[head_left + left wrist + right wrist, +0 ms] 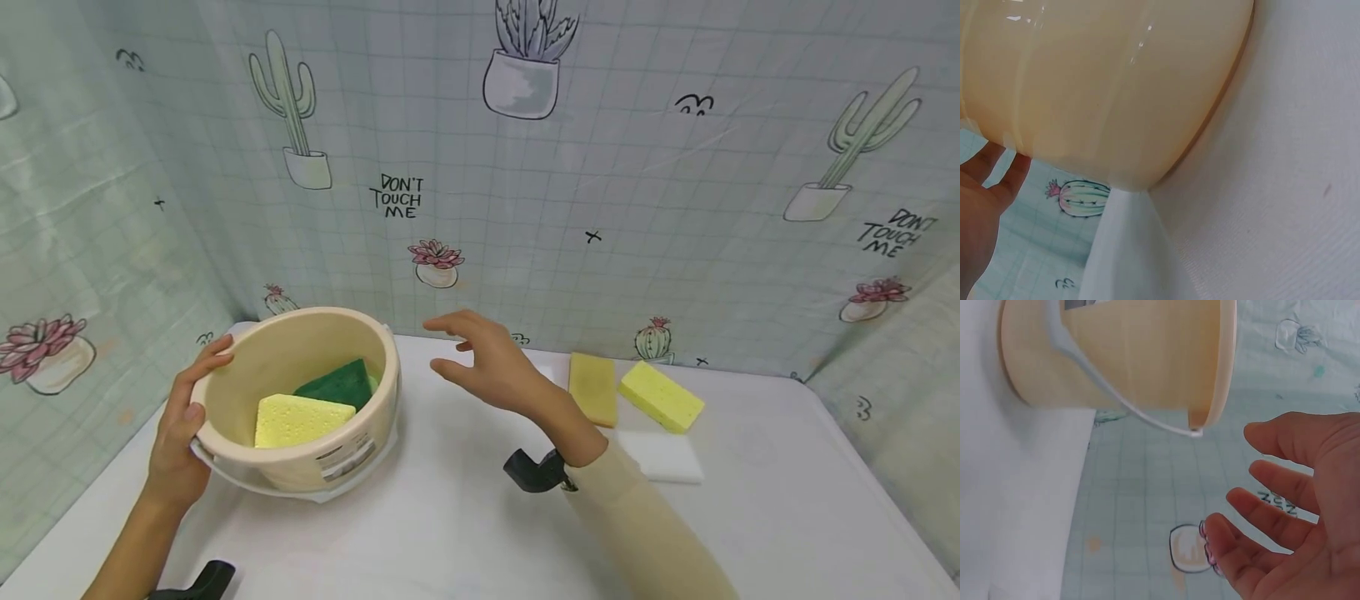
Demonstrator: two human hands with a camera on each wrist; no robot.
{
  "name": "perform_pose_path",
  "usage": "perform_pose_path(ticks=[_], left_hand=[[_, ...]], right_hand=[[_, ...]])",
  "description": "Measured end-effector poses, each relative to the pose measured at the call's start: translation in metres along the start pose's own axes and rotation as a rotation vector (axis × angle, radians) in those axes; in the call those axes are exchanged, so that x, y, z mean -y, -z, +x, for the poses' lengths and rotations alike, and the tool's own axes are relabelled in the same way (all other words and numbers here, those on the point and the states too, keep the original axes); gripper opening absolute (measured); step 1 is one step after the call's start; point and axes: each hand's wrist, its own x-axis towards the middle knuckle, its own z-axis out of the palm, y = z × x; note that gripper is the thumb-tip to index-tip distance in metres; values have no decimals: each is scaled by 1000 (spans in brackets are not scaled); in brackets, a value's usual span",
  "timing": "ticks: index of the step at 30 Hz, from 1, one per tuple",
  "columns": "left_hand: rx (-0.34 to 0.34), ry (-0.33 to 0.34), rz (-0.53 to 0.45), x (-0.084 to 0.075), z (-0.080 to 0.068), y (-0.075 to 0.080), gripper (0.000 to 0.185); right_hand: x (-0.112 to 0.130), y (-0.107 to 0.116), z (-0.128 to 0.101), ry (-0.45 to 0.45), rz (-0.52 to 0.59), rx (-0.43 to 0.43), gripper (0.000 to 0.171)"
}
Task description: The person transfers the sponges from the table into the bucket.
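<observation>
A cream plastic bucket (300, 462) with a white handle (1110, 390) stands on the left of the table. My left hand (180, 433) grips its left side at the rim; in the left wrist view, fingers (1013, 178) lie against the outer wall. Inside the bucket are a yellow sponge (300, 421) and a dark green scouring pad (333, 385), with a bit of lighter green beside the pad. To the right of the bucket my right hand (487, 362) hovers in the air with fingers spread, holding nothing and apart from the rim.
On the right of the white table (780, 467) lie a flat mustard-yellow sponge (592, 389), a bright yellow sponge (662, 397) and a white block (663, 457), partly behind my right forearm. A printed cactus curtain (600, 167) closes off the back and sides.
</observation>
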Motion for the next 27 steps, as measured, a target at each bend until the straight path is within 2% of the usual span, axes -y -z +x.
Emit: perform_pose_path(ticks=[8,16,27], left_hand=[[-1,11,12,1,-1,-1,50],[-11,24,16,-1,1,-3,50],[-5,16,9,-1,0,0,50]], right_hand=[[-29,9,-26,-43,14,-42,43],[-60,8,-50,-121,60,-71,43],[-107,4,-68,-228,27,-156,46]])
